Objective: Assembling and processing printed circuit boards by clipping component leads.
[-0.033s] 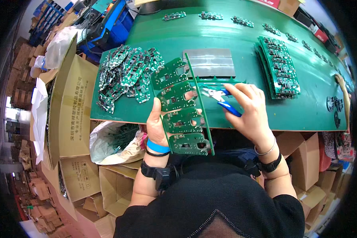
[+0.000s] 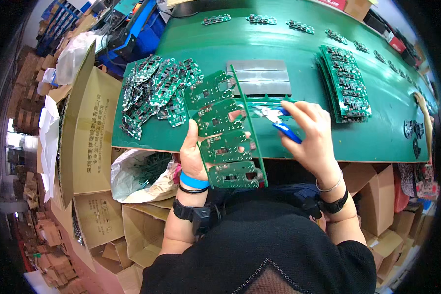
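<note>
My left hand (image 2: 193,159) grips a green circuit board panel (image 2: 219,115) by its left edge, fingers behind it. The panel stands tilted over the table's near edge; several boards with cutouts are joined along it, and a narrow rail (image 2: 250,128) runs down its right side. In my right hand (image 2: 314,134) is a pair of blue-handled side cutters (image 2: 287,132). Their metal jaws are just right of the rail's upper half; whether they touch it I cannot tell. Beyond the cutters, thin green board strips (image 2: 275,101) lie before a grey ridged block (image 2: 262,78).
Loose small circuit boards (image 2: 164,88) are heaped at left on the green table (image 2: 289,49). A stack of panels (image 2: 350,90) stands at right; single boards (image 2: 300,26) line the far side. Below left are a bag of green scraps (image 2: 149,171) and cardboard boxes (image 2: 95,132). Another person's arm (image 2: 425,117) reaches in at far right.
My right hand and the cutters have shifted slightly to the right. The panel has turned a little in my left hand, its rail moving slightly right.
</note>
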### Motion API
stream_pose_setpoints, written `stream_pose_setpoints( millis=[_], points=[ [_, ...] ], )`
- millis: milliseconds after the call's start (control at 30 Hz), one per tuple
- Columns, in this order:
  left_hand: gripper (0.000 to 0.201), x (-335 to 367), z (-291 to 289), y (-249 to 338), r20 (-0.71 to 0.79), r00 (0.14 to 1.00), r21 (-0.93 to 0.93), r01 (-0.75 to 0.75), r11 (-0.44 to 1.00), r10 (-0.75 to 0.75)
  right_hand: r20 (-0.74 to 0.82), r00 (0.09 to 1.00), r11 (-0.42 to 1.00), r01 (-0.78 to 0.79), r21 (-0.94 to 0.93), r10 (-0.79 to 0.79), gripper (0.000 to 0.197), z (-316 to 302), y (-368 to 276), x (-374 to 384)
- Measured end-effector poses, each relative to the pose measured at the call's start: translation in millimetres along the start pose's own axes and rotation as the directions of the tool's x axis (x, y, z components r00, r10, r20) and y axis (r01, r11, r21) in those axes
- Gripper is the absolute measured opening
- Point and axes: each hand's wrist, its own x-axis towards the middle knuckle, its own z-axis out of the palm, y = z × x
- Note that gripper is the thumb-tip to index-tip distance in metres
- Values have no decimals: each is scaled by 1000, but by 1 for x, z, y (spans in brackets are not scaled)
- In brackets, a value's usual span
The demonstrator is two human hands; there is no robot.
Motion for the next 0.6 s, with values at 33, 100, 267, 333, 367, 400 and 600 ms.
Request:
stream_pose_setpoints(
  millis=[33,100,267,333,367,400,600],
  points=[
    [65,2,6,1,-45,999,75,20,997,-17,-40,998,999,-49,-2,49,51,-4,-2,1],
    [66,3,10,3,-151,989,200,25,980,5,-86,996,1000,2,-28,-4,54,-9,2,0],
    [66,4,10,-1,-375,916,585,118,803,139,23,993,990,120,-79,-118,57,-14,-21,6],
    [63,6,15,-4,-373,914,590,100,801,161,48,991,988,127,-88,-123,57,-9,-25,9],
    [54,6,16,-4,-334,929,594,77,801,158,48,991,988,128,-86,-124,57,-8,-25,9],
    [46,6,16,-4,-294,943,597,54,801,156,44,990,986,135,-102,-131,57,-7,-26,10],
    [45,6,20,-6,-255,948,650,22,759,191,56,987,980,155,-127,-149,59,-8,-29,11]
  ],
)
